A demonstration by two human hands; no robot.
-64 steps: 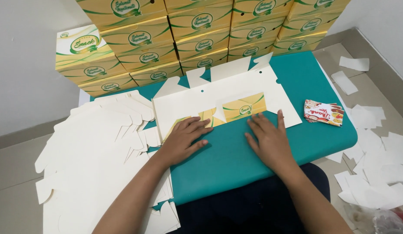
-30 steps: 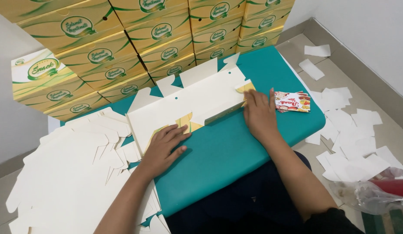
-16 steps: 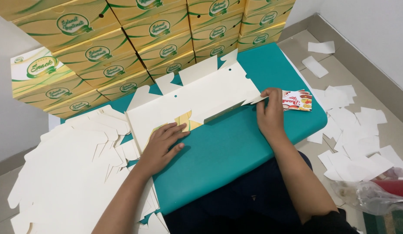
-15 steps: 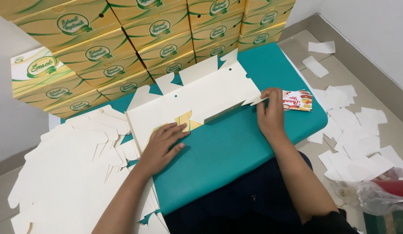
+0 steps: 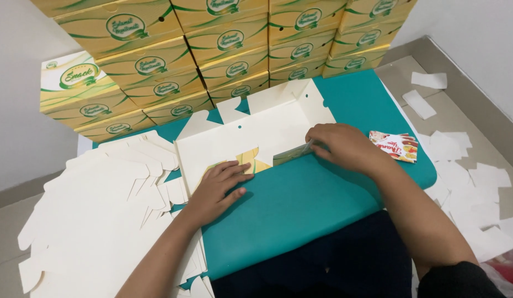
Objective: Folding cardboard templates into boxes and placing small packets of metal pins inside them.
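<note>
A flat white cardboard box blank (image 5: 256,129) lies unfolded on the teal table (image 5: 300,204), its yellow-green printed near flap folded over. My left hand (image 5: 218,185) presses flat on the left part of that flap, fingers spread. My right hand (image 5: 342,146) pinches the flap's right end near the blank's right side, lifting its edge a little.
Stacked yellow and green printed boxes (image 5: 212,49) form a wall at the back. A heap of flat white blanks (image 5: 96,209) lies at the left. A small red-and-white packet (image 5: 397,144) sits by my right hand. White paper strips (image 5: 471,176) litter the floor at the right.
My right hand slid left along the flap, away from the packet, and now pinches the flap's end. The left hand stays pressed on the flap.
</note>
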